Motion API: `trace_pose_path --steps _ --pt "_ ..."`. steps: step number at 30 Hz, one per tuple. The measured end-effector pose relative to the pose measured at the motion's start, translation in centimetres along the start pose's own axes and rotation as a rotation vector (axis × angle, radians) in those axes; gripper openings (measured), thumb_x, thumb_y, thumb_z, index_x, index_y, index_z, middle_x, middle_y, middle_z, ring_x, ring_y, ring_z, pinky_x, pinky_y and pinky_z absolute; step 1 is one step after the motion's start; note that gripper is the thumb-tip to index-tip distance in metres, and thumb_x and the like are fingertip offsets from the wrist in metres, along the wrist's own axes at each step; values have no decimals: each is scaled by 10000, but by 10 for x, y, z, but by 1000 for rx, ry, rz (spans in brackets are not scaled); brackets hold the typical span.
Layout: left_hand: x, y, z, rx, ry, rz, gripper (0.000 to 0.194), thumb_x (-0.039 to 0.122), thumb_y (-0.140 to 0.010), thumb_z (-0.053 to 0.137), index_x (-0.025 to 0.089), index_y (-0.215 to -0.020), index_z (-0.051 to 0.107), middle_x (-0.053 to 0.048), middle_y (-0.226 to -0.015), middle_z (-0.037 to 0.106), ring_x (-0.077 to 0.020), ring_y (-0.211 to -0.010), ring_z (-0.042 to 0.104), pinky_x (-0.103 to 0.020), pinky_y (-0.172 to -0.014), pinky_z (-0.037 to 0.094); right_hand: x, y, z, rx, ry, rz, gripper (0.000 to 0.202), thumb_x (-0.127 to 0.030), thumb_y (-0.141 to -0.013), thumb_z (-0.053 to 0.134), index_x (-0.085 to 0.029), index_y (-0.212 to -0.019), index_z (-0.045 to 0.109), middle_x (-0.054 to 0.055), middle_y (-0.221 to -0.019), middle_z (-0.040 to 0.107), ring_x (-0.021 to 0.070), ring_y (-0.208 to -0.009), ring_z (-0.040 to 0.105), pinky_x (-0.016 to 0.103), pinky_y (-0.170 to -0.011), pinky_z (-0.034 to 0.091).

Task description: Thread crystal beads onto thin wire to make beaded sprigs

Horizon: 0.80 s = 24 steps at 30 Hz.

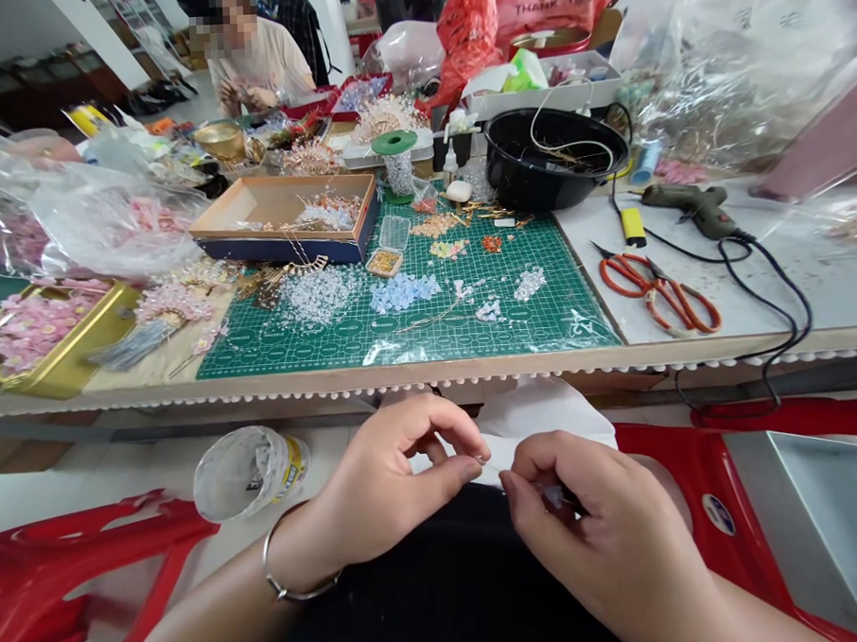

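My left hand [399, 478] is held in front of the table edge, thumb and forefinger pinched together. Something tiny and shiny shows at their tips, too small to name. Close to it on the right, my right hand [593, 508] is curled, with thumb and forefinger pressed together. A small pale translucent piece [554, 495] peeks out from under its curled fingers; the rest is hidden. Both hands are above a dark-clothed lap. On the green cutting mat [316, 347] beyond lie blue petal-like beads [403, 292], clear beads [318, 297] and a few small white pieces [490, 311].
Orange-handled scissors [658, 287], a yellow lighter [633, 227] and a corded glue gun [700, 210] lie at right. A black basin [556, 155] and shallow box [283, 247] stand behind. Pink flowers fill a gold tin [109, 325]. A co-worker [261, 59] sits opposite.
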<state>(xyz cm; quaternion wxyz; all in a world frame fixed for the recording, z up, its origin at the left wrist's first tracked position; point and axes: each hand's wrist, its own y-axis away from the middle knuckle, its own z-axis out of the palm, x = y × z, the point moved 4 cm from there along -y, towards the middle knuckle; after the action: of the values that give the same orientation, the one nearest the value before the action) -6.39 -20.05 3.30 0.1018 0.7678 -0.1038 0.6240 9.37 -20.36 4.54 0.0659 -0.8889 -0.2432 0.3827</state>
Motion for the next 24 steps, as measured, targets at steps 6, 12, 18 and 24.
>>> trace_pose_path --steps 6,12,18,24 --pt "5 -1 -2 -10 -215 56 97 182 -848 597 223 -909 661 22 -860 697 -93 -788 629 -177 -705 474 4 -1 11 -109 -161 -40 121 -116 -858 477 -211 -801 525 -25 -652 618 108 -559 571 215 -513 436" --pt "0 -3 -2 33 -187 -14 58 212 -833 609 202 -880 642 22 -811 685 -85 -715 613 -160 -645 475 8 -3 18 -151 -136 -84 153 -120 -883 471 -197 -987 553 29 -817 688 152 -721 654 262 -619 496" --pt "-11 -16 -25 107 -369 33 142 312 -866 569 213 -903 664 -9 -845 699 -124 -738 629 -218 -668 473 8 -6 13 -95 -51 -57 100 -127 -833 469 -202 -808 529 -25 -606 599 117 -482 544 241 -466 427" --pt "-59 -60 -103 438 -1009 -33 229 275 -896 468 216 -954 682 -44 -953 692 -201 -877 607 -292 -750 444 9 -8 10 -25 -82 -53 134 -105 -808 443 -200 -816 537 -24 -603 594 101 -478 532 211 -457 423"
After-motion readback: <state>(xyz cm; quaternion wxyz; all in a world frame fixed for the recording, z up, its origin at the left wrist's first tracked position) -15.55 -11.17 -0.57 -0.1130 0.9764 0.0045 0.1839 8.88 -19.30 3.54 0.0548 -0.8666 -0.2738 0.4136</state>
